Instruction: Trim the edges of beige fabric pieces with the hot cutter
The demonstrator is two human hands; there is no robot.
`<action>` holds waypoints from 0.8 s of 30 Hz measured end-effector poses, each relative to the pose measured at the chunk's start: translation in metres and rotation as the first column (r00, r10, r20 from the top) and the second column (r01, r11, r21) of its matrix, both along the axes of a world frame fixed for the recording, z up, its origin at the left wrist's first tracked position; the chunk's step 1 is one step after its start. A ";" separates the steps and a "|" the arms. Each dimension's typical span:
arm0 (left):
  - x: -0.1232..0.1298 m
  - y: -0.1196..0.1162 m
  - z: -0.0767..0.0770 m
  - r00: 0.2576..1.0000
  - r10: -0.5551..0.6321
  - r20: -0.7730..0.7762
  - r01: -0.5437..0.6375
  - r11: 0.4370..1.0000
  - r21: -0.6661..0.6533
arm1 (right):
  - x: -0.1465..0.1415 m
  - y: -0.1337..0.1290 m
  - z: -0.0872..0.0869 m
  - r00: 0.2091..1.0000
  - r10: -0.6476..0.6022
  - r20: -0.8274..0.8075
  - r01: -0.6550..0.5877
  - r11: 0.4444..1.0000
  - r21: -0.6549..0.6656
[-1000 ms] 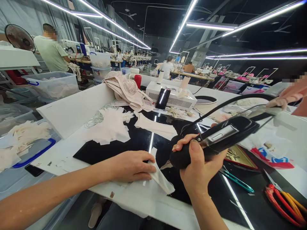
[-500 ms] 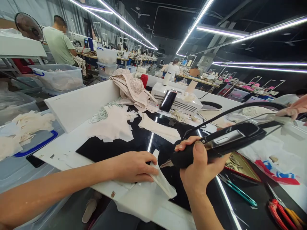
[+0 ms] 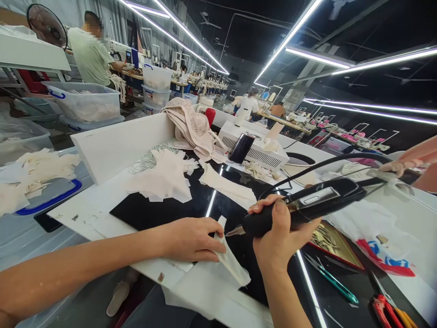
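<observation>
My left hand (image 3: 196,239) is closed over a narrow strip of pale cream fabric (image 3: 234,264), its fingertips pressing the strip onto the black tabletop (image 3: 146,212). In my right hand (image 3: 283,232) is a black corded handheld tool (image 3: 317,200) with a silver panel on its side. The tool's pointed metal tip (image 3: 235,231) sits at the strip's edge, just right of my left fingertips; whether it touches cannot be told. Beyond lie a longer cream fabric piece (image 3: 228,187) and a pile of cream cut pieces (image 3: 165,176).
Teal snips (image 3: 336,282), red-handled scissors (image 3: 384,307) and a tray of small metal parts (image 3: 344,246) lie at right. At the back stand a white vented box (image 3: 252,143) and a dark cylinder (image 3: 241,148). Another person's hand (image 3: 406,161) is at far right.
The tool in my right hand has shifted slightly left, bringing its metal tip to the strip's edge. My left hand stays on the strip. The camera view has turned slightly.
</observation>
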State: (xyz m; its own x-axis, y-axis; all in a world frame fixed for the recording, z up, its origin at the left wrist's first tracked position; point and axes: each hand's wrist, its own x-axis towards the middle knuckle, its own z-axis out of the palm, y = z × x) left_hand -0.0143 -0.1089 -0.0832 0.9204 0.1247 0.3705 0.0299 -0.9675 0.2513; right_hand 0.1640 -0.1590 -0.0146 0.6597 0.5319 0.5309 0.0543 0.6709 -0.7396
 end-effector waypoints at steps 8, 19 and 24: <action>0.000 -0.001 -0.003 1.000 0.011 0.014 -0.011 1.000 -0.003 | 0.000 0.003 -0.002 1.000 -0.004 -0.001 0.004 1.000 -0.028; -0.003 -0.001 0.002 0.999 0.047 0.001 -0.047 0.992 -0.118 | -0.002 0.011 -0.008 0.999 0.030 -0.031 -0.032 0.998 -0.058; -0.004 0.006 0.004 0.998 0.063 0.006 -0.061 0.981 -0.185 | -0.002 0.017 -0.004 1.000 0.002 -0.004 -0.002 0.996 -0.084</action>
